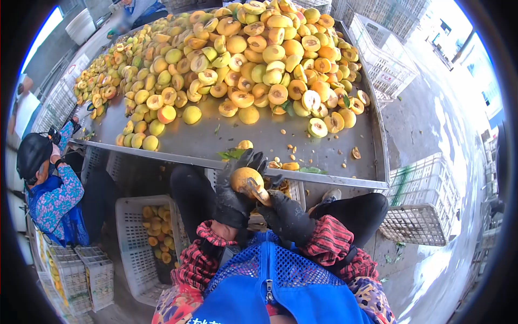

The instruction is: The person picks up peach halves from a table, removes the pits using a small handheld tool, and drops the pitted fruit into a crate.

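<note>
My left hand, in a dark glove, is closed around a yellow peach just in front of the table's near edge. My right hand, also gloved, is closed at the peach's lower right side. A narrow tan piece sticks out from its fingers against the fruit; I cannot tell whether it is a tool or part of the peach. Beyond both hands, halved and whole peaches lie heaped on the metal table. Leaves and loose pits lie near the rim.
A white crate with peaches stands at lower left, near my leg. Another white crate sits right of the table, with more crates behind. At left, a person in a dark cap works beside the table; another person is at the far side.
</note>
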The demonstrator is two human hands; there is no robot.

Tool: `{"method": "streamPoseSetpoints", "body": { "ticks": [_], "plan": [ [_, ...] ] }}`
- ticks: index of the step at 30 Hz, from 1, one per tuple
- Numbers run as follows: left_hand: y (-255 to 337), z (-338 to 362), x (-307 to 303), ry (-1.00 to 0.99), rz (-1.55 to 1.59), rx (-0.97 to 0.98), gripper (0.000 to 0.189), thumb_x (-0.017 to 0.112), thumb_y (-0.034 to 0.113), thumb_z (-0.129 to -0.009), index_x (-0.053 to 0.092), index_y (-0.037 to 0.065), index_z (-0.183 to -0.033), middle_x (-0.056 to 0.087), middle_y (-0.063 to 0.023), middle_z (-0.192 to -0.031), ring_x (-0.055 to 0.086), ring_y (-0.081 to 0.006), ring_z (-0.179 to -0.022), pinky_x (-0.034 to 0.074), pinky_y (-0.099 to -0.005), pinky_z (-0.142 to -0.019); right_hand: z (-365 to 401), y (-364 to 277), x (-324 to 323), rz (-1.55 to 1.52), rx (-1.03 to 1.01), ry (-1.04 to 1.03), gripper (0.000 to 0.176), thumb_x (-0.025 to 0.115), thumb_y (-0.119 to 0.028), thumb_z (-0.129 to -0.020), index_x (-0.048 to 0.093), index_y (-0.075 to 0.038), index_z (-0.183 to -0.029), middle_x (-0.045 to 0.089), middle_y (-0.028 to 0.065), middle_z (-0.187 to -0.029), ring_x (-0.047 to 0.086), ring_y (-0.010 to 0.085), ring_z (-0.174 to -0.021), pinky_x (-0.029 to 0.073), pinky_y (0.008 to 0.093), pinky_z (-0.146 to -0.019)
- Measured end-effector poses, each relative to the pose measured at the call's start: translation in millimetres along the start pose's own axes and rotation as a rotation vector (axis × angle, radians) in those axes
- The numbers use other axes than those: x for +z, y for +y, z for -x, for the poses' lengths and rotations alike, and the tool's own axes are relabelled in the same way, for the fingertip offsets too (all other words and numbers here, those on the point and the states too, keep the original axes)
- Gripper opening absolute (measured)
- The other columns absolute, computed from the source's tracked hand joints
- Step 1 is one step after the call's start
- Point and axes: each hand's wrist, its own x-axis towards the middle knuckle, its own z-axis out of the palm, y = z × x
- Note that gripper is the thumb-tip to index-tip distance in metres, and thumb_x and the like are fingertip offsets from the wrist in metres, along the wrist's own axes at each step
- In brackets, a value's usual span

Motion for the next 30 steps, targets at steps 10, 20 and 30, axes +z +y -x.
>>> {"method": "streamPoseSetpoints", "body": {
  "ticks": [10,20,30],
  "plan": [
    [-6.2,-6.5,-16.6,0.108,-0.045,0.145,0.043,0.052,0.034,-0.091,0.05,0.003,-0.12,0.057,-0.0109,-0.114,0.055,-0.0236,-0.104,0.045,-0.0387,-0.093,5.7,-6.7,4.6,0.178,0.059,-0.027,0.024,0.056,-0.017,-0.085,0.051,-0.001,-0.102,0.059,0.0229,-0.084,0.058,0.0426,-0.076,0.046,0.0467,-0.062],
    [-20.6,-4.3,-15.0,0.254,-0.169,0.276,0.042,0.053,0.036,-0.09,0.05,0.003,-0.116,0.056,-0.0096,-0.111,0.054,-0.0213,-0.101,0.048,-0.0379,-0.087,-3.1,32.1,24.1,0.426,0.153,-0.199,0.039,0.04,-0.009,-0.088,0.043,-0.008,-0.126,0.057,0.0223,-0.088,0.06,0.0384,-0.075,0.048,0.0467,-0.063],
    [-26.0,-1.8,-13.2,0.297,-0.174,0.321,0.039,0.052,0.029,-0.091,0.047,0.002,-0.119,0.054,-0.0111,-0.112,0.053,-0.0234,-0.103,0.049,-0.0392,-0.087,-0.5,13.4,24.4,0.417,0.273,-0.174,0.028,0.035,-0.022,-0.093,0.052,-0.004,-0.104,0.06,0.0231,-0.087,0.06,0.0395,-0.081,0.047,0.0476,-0.067]
  ]
}}
